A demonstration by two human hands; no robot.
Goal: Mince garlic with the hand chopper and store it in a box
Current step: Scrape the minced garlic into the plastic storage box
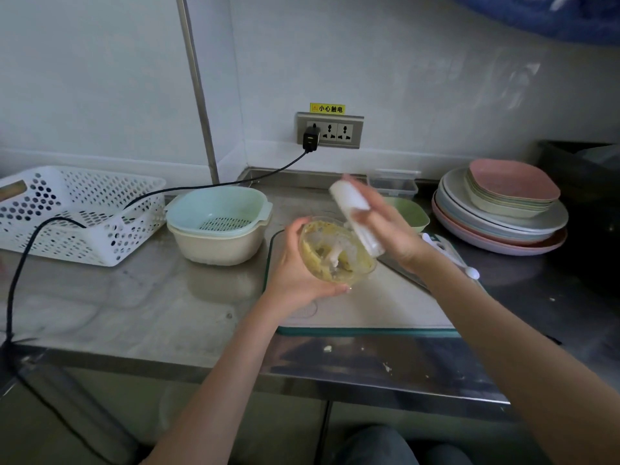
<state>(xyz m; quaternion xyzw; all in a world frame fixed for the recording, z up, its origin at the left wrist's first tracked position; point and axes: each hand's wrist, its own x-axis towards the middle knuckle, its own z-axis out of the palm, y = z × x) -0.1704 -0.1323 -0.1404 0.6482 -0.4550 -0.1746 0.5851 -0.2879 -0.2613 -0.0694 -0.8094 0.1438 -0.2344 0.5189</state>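
Note:
My left hand grips the clear chopper bowl, tilted toward me above the cutting board. Yellowish minced garlic coats its inside around the white blade shaft. My right hand holds the white chopper lid, lifted off and tilted just above the bowl's right rim. A clear storage box stands at the back by the wall, apart from both hands.
A mint colander in a cream bowl sits left of the board, and a white perforated basket further left. Behind my right hand a green bowl; stacked plates at right. A black cable crosses the counter. A white spoon lies right of the board.

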